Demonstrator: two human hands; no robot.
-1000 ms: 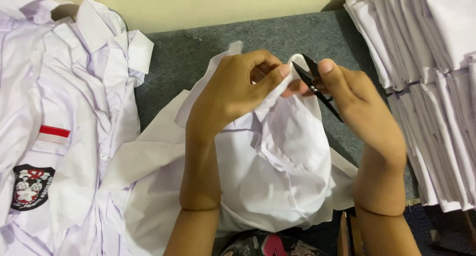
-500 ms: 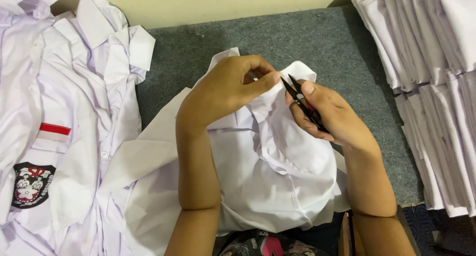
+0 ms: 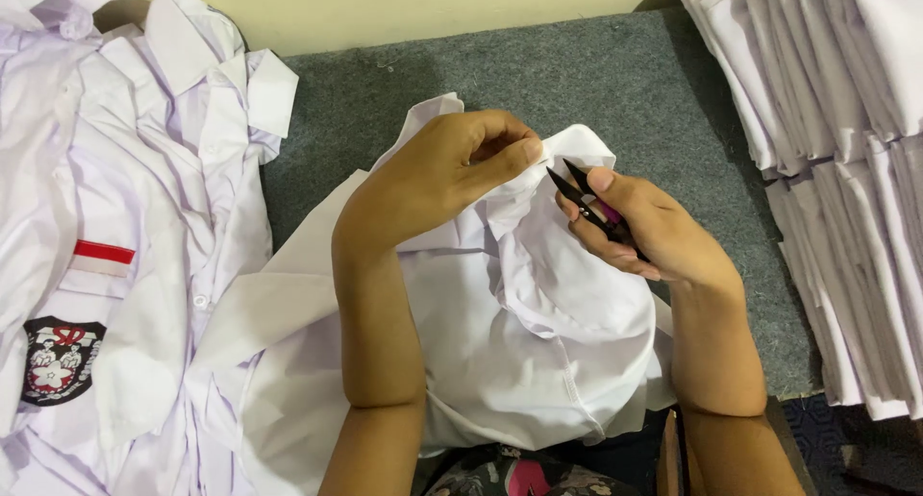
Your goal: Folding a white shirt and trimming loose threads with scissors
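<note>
A white shirt (image 3: 538, 333) lies bunched on my lap and the grey mat. My left hand (image 3: 452, 174) pinches a fold of its fabric near the top, thumb and fingers closed on the cloth. My right hand (image 3: 644, 232) holds small black thread snips (image 3: 586, 196), blades apart and pointing up-left at the pinched fold, a little short of it.
A heap of white shirts (image 3: 115, 246) with a red-and-white stripe and a dark crest patch lies at the left. A stack of folded white shirts (image 3: 846, 150) rises at the right. Grey carpet mat (image 3: 538, 73) runs to a cream wall behind.
Both hands have shifted slightly down and left in view. The snips have dropped from beside the fold to just right of it, with the left hand keeping its pinch.
</note>
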